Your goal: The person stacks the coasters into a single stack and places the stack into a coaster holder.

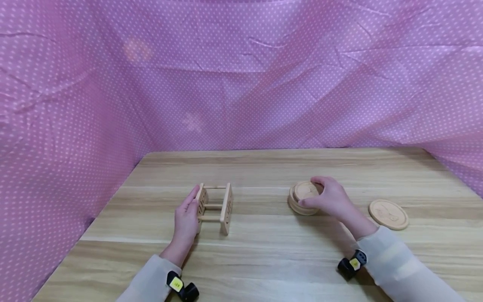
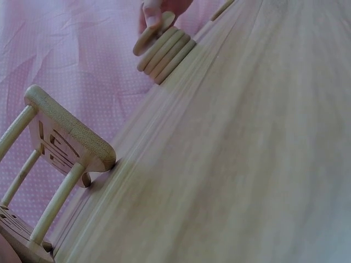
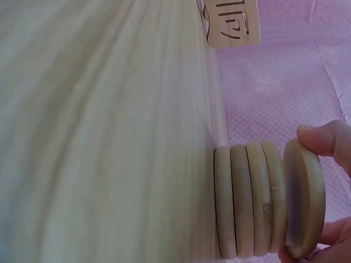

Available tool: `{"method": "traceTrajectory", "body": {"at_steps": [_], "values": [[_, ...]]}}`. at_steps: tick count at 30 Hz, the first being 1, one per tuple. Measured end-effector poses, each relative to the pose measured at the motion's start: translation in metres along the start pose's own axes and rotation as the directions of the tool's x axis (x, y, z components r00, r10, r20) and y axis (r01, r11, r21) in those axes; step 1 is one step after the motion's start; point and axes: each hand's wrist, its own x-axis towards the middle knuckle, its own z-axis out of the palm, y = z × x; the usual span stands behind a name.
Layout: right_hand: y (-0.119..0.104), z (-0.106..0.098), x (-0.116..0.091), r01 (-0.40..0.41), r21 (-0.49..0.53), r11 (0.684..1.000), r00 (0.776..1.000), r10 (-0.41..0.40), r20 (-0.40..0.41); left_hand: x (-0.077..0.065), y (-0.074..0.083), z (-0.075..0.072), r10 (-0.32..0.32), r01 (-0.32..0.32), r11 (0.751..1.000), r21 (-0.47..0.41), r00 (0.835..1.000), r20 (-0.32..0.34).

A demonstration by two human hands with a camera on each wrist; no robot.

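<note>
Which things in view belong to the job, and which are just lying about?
Job: wooden rack, against the left hand; disc in the right hand; four stacked discs below it; probably the loose disc, similar but untouched.

Just there, as setup: tabletop, pink dotted cloth, wrist cameras.

Rack [image 1: 226, 209] left of stacked discs [image 1: 300, 208]

Tan discs [image 1: 305, 191], white-dotted pink cloth [image 1: 241, 84]
</note>
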Motion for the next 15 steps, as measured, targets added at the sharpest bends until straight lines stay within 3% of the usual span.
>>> {"method": "traceTrajectory", "body": {"at_steps": [15], "values": [[-0.0022,0.0066,0.0074,0.004,-0.032,0.999,1.0,-0.003,0.024,-0.0002,0.001,0.0002,-0.005,0.005,1.0,0.0,1.0,0.005]]}}
